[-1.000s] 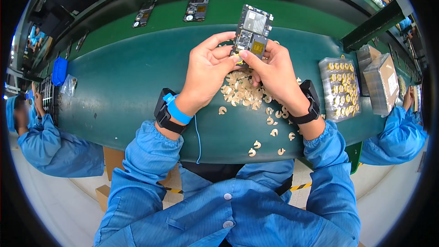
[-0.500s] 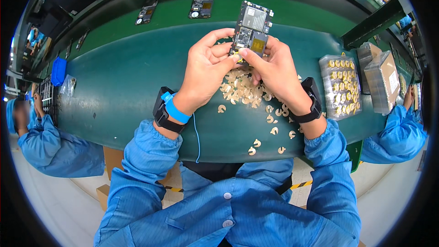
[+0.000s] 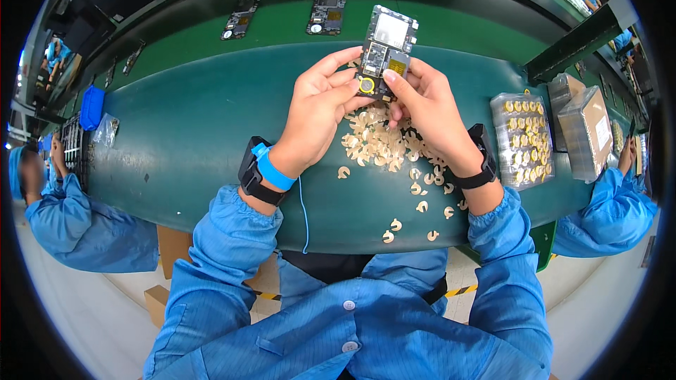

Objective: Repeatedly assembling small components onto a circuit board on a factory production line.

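A black circuit board (image 3: pixel 375 55) is held up between my two hands over the green work surface. My left hand (image 3: pixel 317 102) grips its left lower edge, the thumb beside a round coin cell with a yellow ring (image 3: pixel 366 85) at the board's lower left corner. My right hand (image 3: pixel 429 102) pinches the lower right side, its thumb on the dark part with a gold patch (image 3: pixel 398 64). The fingers behind the board are partly hidden. Below the hands lies a heap of small cream-coloured notched discs (image 3: pixel 377 141), with several strewn toward the near edge.
A clear tray of yellow-ringed coin cells (image 3: pixel 522 141) stands to the right, beside wrapped boxes (image 3: pixel 588 130). Two boards (image 3: pixel 326 14) (image 3: pixel 241 19) lie on the green strip behind. A blue bin (image 3: pixel 91 108) sits at the left. Co-workers in blue sit at both sides.
My right thumb has slid up from the coin cell onto the dark part of the board. My left thumb has drawn back slightly, so the yellow-ringed cell now shows.
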The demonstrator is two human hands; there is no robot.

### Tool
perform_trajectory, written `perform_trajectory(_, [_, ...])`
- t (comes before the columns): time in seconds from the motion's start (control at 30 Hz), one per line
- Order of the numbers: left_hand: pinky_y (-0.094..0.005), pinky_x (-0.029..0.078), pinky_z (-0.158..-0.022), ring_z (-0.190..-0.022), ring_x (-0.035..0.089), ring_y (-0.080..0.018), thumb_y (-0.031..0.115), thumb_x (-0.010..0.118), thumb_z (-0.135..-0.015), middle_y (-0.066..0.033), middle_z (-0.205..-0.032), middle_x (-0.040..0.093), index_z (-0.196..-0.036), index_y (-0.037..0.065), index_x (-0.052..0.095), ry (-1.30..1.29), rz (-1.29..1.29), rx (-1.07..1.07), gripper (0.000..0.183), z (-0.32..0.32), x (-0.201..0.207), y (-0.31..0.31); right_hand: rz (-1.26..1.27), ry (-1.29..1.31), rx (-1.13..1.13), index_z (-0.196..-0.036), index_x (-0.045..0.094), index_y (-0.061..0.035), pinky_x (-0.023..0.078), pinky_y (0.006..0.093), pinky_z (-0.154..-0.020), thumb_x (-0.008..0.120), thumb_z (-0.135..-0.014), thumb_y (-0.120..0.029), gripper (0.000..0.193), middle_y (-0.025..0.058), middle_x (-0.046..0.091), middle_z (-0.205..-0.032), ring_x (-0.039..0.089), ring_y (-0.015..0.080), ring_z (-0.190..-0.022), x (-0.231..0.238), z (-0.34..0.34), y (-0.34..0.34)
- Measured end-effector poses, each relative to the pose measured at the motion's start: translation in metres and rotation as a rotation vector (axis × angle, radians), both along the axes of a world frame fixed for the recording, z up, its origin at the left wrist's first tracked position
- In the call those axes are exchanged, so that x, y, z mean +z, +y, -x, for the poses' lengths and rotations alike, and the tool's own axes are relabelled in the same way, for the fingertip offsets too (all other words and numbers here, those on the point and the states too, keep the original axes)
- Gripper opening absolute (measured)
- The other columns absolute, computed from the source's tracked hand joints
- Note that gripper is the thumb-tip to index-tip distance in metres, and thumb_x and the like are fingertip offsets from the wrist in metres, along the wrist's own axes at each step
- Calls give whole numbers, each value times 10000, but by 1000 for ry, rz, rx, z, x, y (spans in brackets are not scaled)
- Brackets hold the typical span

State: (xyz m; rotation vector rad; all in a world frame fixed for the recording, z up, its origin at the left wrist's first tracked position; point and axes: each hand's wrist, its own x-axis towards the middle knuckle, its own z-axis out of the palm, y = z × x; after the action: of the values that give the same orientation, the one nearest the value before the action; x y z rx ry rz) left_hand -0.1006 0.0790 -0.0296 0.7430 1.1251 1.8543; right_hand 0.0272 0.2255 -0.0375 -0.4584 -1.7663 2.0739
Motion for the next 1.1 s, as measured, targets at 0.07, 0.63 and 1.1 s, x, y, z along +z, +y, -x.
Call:
perform_trajectory(0.07, [-414, 582, -1020, -1167, 695, -292, -19, 502, -1026, -255, -1322, 658, -1499, -80, 403, -23, -25, 4, 487, 2, 0, 0, 23, 50, -37, -1238, 602, 85, 530, 241, -506, 652, -1037, -128, 297, 79, 711, -920, 575, 62, -562, -1, 2, -1])
perform_trajectory(0.63, [-329, 581, -902, -1183, 674, -283, -104, 528, -897, -218, -1354, 627, -1358, -97, 553, 230, 118, 300, 462, 10, -27, 9, -183, -119, -237, -1203, 624, 85, 534, 252, -522, 679, -1015, -128, 290, 81, 696, -870, 628, 102, -600, 17, 13, 86])
perform_trajectory(1.1, [-335, 606, -836, -1058, 712, -251, -57, 544, -977, -226, -1268, 651, -1367, -86, 511, 292, 118, 361, 393, 15, -49, 19, -1287, -483, -522, -1148, 665, 11, 565, 543, -870, 779, -881, -439, 536, 281, 723, -1048, 691, 467, -1007, -15, 141, 45])
